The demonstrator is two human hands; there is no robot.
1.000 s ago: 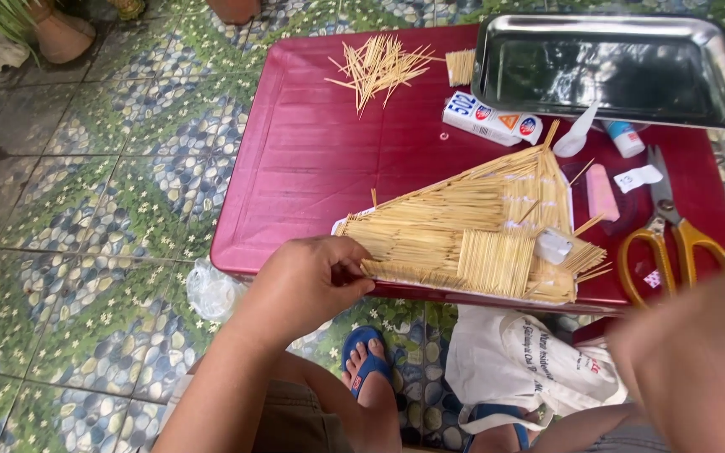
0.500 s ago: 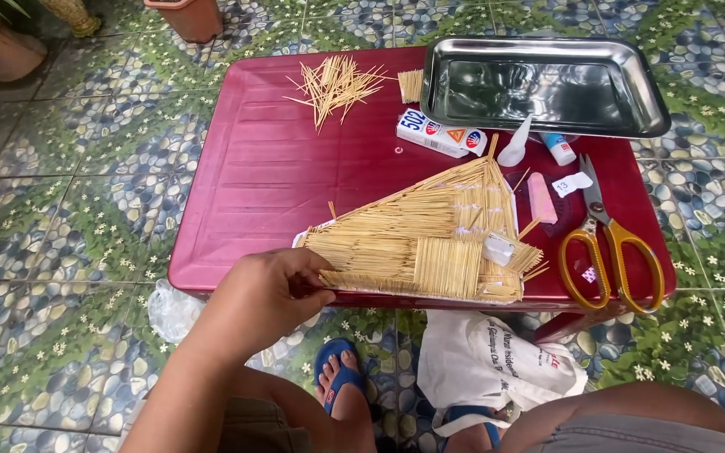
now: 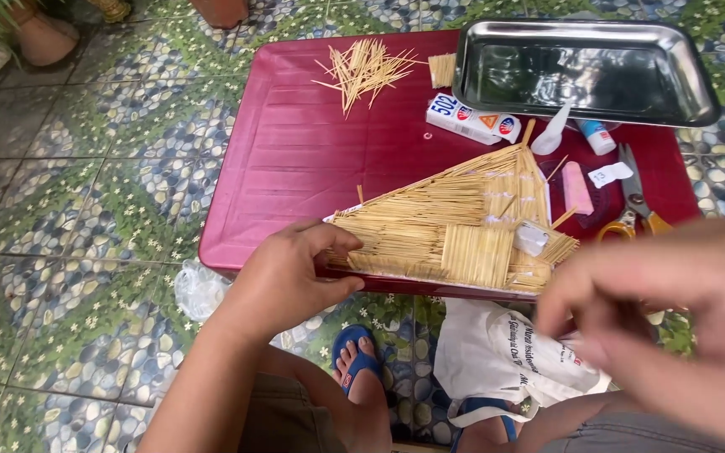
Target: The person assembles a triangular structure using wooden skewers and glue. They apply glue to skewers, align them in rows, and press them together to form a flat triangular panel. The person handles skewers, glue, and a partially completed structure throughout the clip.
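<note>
A triangular panel made of glued toothpicks lies on the near edge of a dark red low table. My left hand grips the panel's left corner, thumb on top. My right hand is raised close to the camera at the lower right, blurred, fingers apart, with nothing visibly in it. A smaller toothpick rectangle rests on the panel.
A loose toothpick pile and a steel tray sit at the table's far side. A glue box, glue bottles, a pink eraser-like block and yellow scissors lie to the right. A white bag lies below.
My right hand has come up into view at the lower right, near the camera. The view has shifted. My left hand stays on the panel's corner.
</note>
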